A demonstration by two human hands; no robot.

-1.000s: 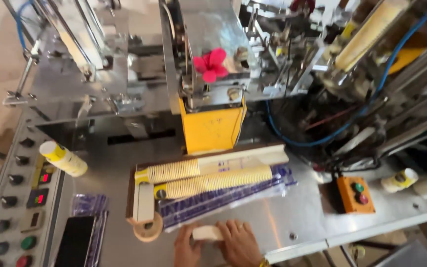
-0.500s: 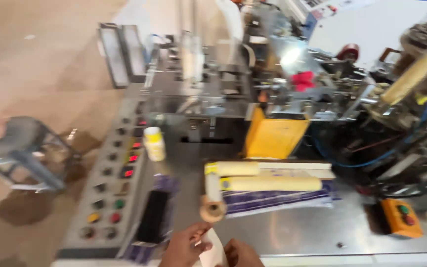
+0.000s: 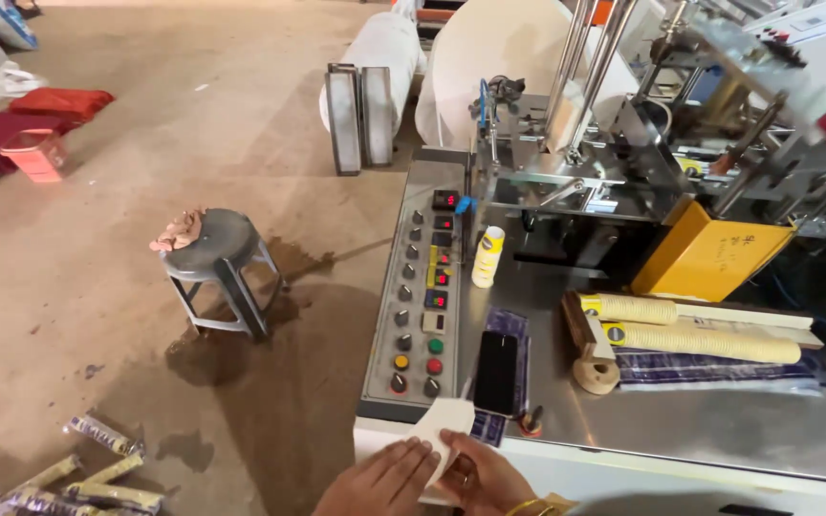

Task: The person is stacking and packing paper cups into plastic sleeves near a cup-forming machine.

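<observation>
Left hand point(image 3: 381, 481): laid flat, fingers together, on a white paper piece point(image 3: 442, 425).
Right hand point(image 3: 489, 478): closed on the same paper piece, thumb on top.
Paper piece: held at the near edge of the steel machine table point(image 3: 719, 420), just beside the control panel point(image 3: 423, 306).
Step in hand: judged to be a folding or pressing of the paper.
Next move: likely calls for steady pressure from both hands.
Nearby: black phone point(image 3: 496, 371), stacked paper cups point(image 3: 700, 339).

Both hands, the left hand point(image 3: 381, 481) and right hand point(image 3: 488, 478), meet on a sheet of paper point(image 3: 440, 432) at the table's point(image 3: 719, 430) near edge. Just behind lies a phone point(image 3: 496, 373), with the control panel point(image 3: 420, 306) to its left. 2 stacks of cups point(image 3: 690, 325) lie farther right. A stool point(image 3: 217, 263) stands on the floor, left of the panel.
</observation>
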